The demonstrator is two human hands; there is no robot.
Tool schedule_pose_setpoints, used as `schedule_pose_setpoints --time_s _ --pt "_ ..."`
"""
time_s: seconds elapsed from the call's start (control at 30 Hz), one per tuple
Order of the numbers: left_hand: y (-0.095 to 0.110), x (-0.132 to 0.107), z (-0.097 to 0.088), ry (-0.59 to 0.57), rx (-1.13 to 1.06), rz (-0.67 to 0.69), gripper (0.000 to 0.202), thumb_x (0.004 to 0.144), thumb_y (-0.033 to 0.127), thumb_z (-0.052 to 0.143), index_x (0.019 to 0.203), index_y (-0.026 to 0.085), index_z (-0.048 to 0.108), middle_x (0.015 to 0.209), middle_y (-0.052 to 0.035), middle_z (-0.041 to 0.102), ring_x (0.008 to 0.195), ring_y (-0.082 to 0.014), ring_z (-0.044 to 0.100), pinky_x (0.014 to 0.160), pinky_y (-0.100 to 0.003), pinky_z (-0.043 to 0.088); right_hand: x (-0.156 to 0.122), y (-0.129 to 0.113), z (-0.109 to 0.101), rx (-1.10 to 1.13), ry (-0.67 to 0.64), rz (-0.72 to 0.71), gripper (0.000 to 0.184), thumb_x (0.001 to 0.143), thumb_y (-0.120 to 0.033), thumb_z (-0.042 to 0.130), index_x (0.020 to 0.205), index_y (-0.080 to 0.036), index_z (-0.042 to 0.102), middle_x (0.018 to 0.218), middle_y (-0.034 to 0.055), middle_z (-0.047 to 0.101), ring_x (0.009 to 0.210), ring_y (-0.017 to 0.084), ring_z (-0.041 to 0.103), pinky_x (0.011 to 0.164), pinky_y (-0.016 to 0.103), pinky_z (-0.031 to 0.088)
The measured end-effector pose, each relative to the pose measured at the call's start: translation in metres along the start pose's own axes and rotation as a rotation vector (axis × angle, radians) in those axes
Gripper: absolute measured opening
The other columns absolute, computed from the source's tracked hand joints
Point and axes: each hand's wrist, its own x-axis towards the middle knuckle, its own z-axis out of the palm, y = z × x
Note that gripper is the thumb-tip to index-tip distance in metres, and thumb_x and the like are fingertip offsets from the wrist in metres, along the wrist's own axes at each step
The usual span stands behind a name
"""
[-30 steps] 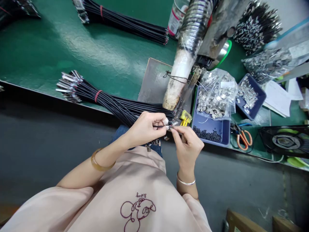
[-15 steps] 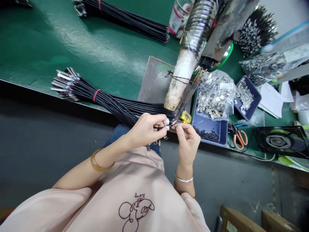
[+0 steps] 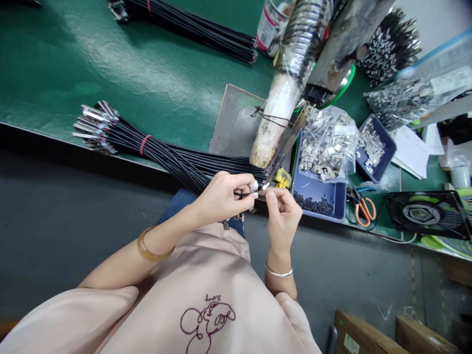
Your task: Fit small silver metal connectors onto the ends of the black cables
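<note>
My left hand (image 3: 224,196) pinches a black cable (image 3: 241,195) between white-covered fingertips. A small silver metal connector (image 3: 265,186) sits at the cable's end, just under the tip of a slanted soldering iron (image 3: 283,150). Close by on the right, my right hand (image 3: 283,206) is closed in a pinch beside the connector; what its fingers hold is too small to make out. Behind my left hand lies a bundle of black cables (image 3: 165,157), tied with a red band, with silver connectors at its left end.
A white-ended fume hose (image 3: 271,118) hangs over a grey board (image 3: 234,118). To the right are a blue tray (image 3: 341,201) with small black parts and bagged metal shells, a smaller blue bin (image 3: 387,152), orange-handled pliers (image 3: 365,211) and a black fan (image 3: 424,214). Another cable bundle (image 3: 195,29) lies at the back.
My right hand has shifted slightly left, closer to the connector. The connector shows brighter under the iron's tip. My left hand stays nearly still, and the view has shifted a little.
</note>
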Motion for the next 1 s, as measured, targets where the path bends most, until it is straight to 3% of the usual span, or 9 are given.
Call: schedule_pose_setpoints --time_s 0.37,0.53,0.63,0.73,0.83,0.93,1.0 --pt "0.000 0.001 0.000 -0.011 -0.008 -0.010 0.010 0.078 0.009 0.056 0.070 0.015 0.056 0.052 0.0086 0.038 0.050 -0.0054 0.028 0.049 -0.018 0.026 -0.001 0.001 0.002 -0.014 0.012 -0.033 0.025 0.093 -0.040 0.062 0.080 -0.019 0.069 0.072 -0.0015 0.065 0.059 0.009 0.050 0.056 0.023 0.040" --pt "0.000 0.001 -0.003 -0.007 0.002 0.018 0.010 0.080 0.010 0.060 0.071 0.014 0.059 0.054 0.0083 0.038 0.052 -0.0058 0.028 0.049 -0.018 0.026 -0.002 0.002 0.007 -0.206 0.099 -0.270 0.019 0.092 -0.032 0.065 0.076 -0.020 0.066 0.074 -0.0011 0.067 0.059 0.010 0.054 0.059 0.024 0.043" --pt "0.000 0.001 -0.006 -0.014 -0.031 0.022 0.011 0.084 0.017 0.065 0.074 0.013 0.065 0.057 0.0061 0.050 0.053 -0.0059 0.036 0.050 -0.018 0.030 -0.004 0.001 0.001 -0.300 0.107 -0.382 0.017 0.091 -0.028 0.066 0.075 -0.022 0.066 0.067 -0.0025 0.063 0.055 0.009 0.053 0.056 0.025 0.042" --pt "0.000 -0.001 -0.008 -0.015 -0.101 -0.014 0.014 0.086 0.021 0.066 0.076 0.012 0.069 0.058 0.0029 0.060 0.052 -0.0067 0.045 0.051 -0.018 0.035 -0.009 -0.007 -0.012 -0.214 0.209 -0.399 0.015 0.094 -0.034 0.059 0.088 -0.024 0.069 0.060 -0.0044 0.056 0.046 0.010 0.049 0.046 0.026 0.036" --pt "0.003 -0.005 -0.009 -0.006 -0.173 -0.064 0.013 0.086 0.020 0.063 0.081 0.011 0.071 0.057 0.0007 0.065 0.051 -0.0077 0.051 0.051 -0.019 0.038 -0.013 -0.019 -0.024 -0.015 0.356 -0.409 0.013 0.096 -0.028 0.054 0.106 -0.026 0.062 0.058 -0.0074 0.054 0.039 0.009 0.047 0.041 0.024 0.033" --pt "0.007 -0.006 -0.008 -0.018 -0.204 -0.086 0.015 0.086 0.020 0.062 0.080 0.010 0.071 0.053 0.0027 0.057 0.049 -0.0068 0.044 0.049 -0.019 0.035 -0.016 -0.027 -0.028 -0.029 0.341 -0.396 0.022 0.096 -0.016 0.053 0.115 -0.027 0.055 0.081 -0.0030 0.073 0.046 0.009 0.061 0.043 0.023 0.045" --pt "0.009 -0.005 -0.007 -0.024 -0.226 -0.106 0.017 0.087 0.021 0.061 0.076 0.010 0.070 0.053 0.0039 0.050 0.050 -0.0061 0.038 0.048 -0.019 0.030 -0.016 -0.026 -0.026 -0.124 0.251 -0.374 0.022 0.096 -0.014 0.055 0.114 -0.027 0.058 0.096 0.0006 0.077 0.064 0.013 0.073 0.056 0.026 0.058"
